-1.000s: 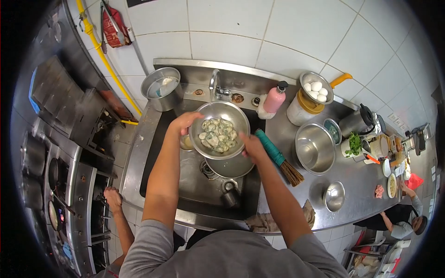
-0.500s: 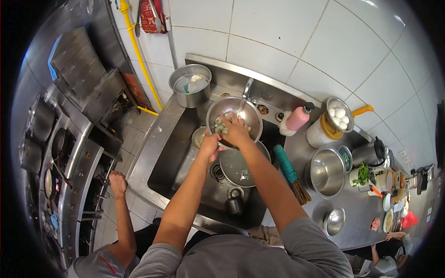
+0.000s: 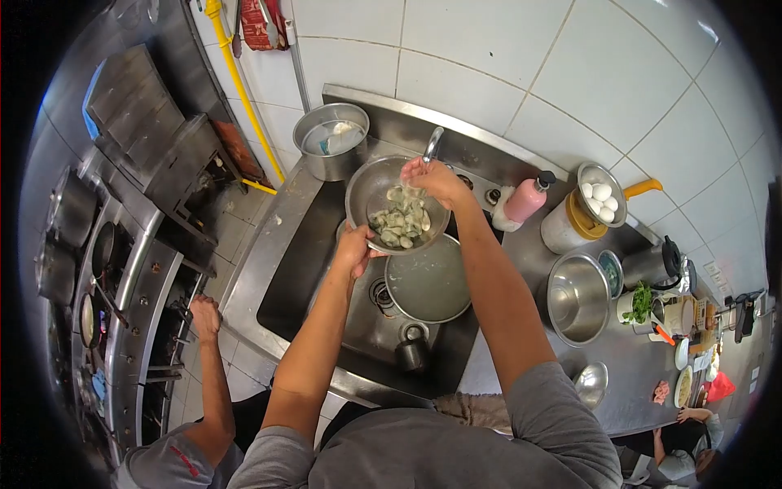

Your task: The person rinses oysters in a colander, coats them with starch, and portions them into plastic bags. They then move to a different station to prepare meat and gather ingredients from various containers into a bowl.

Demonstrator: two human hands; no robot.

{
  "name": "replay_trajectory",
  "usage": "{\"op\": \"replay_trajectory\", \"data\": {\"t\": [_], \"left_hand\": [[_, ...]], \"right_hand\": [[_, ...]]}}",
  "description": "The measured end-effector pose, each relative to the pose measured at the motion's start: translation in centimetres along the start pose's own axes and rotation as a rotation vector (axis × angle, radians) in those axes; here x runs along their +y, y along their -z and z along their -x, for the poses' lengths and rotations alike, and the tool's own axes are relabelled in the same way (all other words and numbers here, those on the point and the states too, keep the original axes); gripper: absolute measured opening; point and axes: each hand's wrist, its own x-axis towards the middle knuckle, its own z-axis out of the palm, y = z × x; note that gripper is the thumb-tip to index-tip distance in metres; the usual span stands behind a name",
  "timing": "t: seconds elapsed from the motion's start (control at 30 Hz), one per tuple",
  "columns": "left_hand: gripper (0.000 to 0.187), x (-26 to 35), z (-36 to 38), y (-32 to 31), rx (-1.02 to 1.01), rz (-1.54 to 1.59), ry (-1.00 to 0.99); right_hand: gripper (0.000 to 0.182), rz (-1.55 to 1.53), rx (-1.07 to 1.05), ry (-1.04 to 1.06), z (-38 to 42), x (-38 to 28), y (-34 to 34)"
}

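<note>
My left hand grips the near-left rim of a round steel bowl, thumb at the edge and fingers below. Wet, pale grey-green soft pieces, which look like shelled oysters, lie heaped in the bowl. My right hand is over the bowl's far right side by the faucet, fingers loosely bent and nothing visible in them. Below the bowl, a large round pan of cloudy water stands in the sink.
A steel pot stands behind the sink. To the right are a pink pump bottle, a strainer of eggs on a tub, and a steel bowl. Another person's arm is at left, near the stove.
My right hand has lifted out of the pieces and moved up toward the faucet. The bowl has shifted slightly left and up, and running water no longer shows.
</note>
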Motion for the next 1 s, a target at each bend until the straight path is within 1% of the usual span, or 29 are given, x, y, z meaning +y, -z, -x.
{"op": "replay_trajectory", "data": {"t": [0.03, 0.1, 0.13, 0.2, 0.23, 0.27, 0.33, 0.4, 0.43, 0.47, 0.5, 0.53, 0.57, 0.6, 0.63, 0.7, 0.73, 0.8, 0.87, 0.93, 1.0], "left_hand": [[0.059, -0.3, -0.5, 0.1, -0.017, 0.017, -0.034], [0.06, -0.6, -0.6, -0.4, -0.011, 0.013, -0.028], [0.061, -0.5, -0.2, -0.9, 0.003, 0.008, -0.022], [0.062, -0.7, -0.1, -1.5, 0.016, 0.042, -0.052], [0.062, -0.8, -0.1, -1.8, 0.031, 0.076, -0.084], [0.062, -0.8, 0.1, -2.2, 0.027, 0.079, -0.086], [0.068, -0.6, 0.6, -3.3, 0.05, -0.018, -0.125], [0.068, -1.6, 0.7, -4.5, 0.08, -0.014, -0.127], [0.067, -1.9, 0.7, -4.8, 0.112, -0.016, -0.129], [0.067, -1.9, 0.5, -4.8, 0.11, -0.019, -0.131], [0.067, -2.1, 0.4, -4.8, 0.073, -0.005, -0.062], [0.066, -2.2, 0.4, -4.7, 0.037, 0.009, 0.009], [0.06, -1.9, 0.4, -4.1, -0.022, -0.026, 0.022], [0.06, -1.3, 0.6, -4.1, -0.023, -0.028, 0.02], [0.059, -0.9, 0.7, -4.1, -0.007, -0.025, 0.01], [0.058, -0.4, 0.7, -3.4, 0.0, -0.01, -0.038], [0.058, -0.4, 0.6, -3.2, 0.003, -0.008, -0.038], [0.058, -0.2, 0.7, -3.1, 0.006, -0.002, -0.037], [0.059, 0.2, 0.9, -3.4, 0.009, 0.002, -0.023], [0.059, 0.1, 0.8, -3.4, 0.009, 0.0, -0.006], [0.059, 0.1, 0.7, -3.5, 0.005, 0.021, -0.002]], "right_hand": [[0.021, 0.002, 0.005, 0.002, 0.3, -0.6, 0.1], [0.034, -0.172, -0.046, -0.02, 0.7, -1.3, 0.0], [0.034, -0.171, -0.043, -0.02, 0.9, -1.3, -0.1], [0.051, 0.187, 0.024, -0.02, 1.3, -0.7, -0.5], [0.051, 0.19, 0.027, -0.019, 1.8, 1.1, -1.0], [0.055, 0.661, 0.104, 0.208, 2.6, 4.2, -1.7], [0.059, 1.135, 0.186, 0.438, 4.5, 5.6, -4.0], [0.058, 0.997, 0.128, 0.027, 6.0, 3.9, -6.8], [0.058, 0.998, 0.128, 0.028, 5.3, 4.7, -6.6], [0.055, 0.92, 0.078, 0.049, 4.1, 5.5, -6.2], [0.051, 0.836, 0.03, 0.065, 3.7, 5.7, -6.1], [0.051, 0.831, 0.035, 0.06, 3.3, 5.8, -5.5], [0.048, 0.511, 0.087, -0.027, 2.8, 5.8, -4.7], [0.044, 0.193, 0.134, -0.108, 2.3, 5.2, -3.9], [0.044, 0.192, 0.133, -0.106, 2.1, 3.9, -3.2], [0.042, -0.007, 0.182, -0.104, 1.8, 2.1, -1.9], [0.042, -0.006, 0.179, -0.105, 1.4, 1.5, -1.7], [0.044, 0.139, 0.317, -0.149, 0.4, 1.0, -1.0], [0.042, 0.094, 0.315, -0.163, -0.6, 1.8, -0.4], [0.042, 0.188, 0.143, -0.15, 0.0, 1.6, 0.0], [0.042, 0.191, 0.132, -0.163, 0.8, 0.9, 0.0]]}}
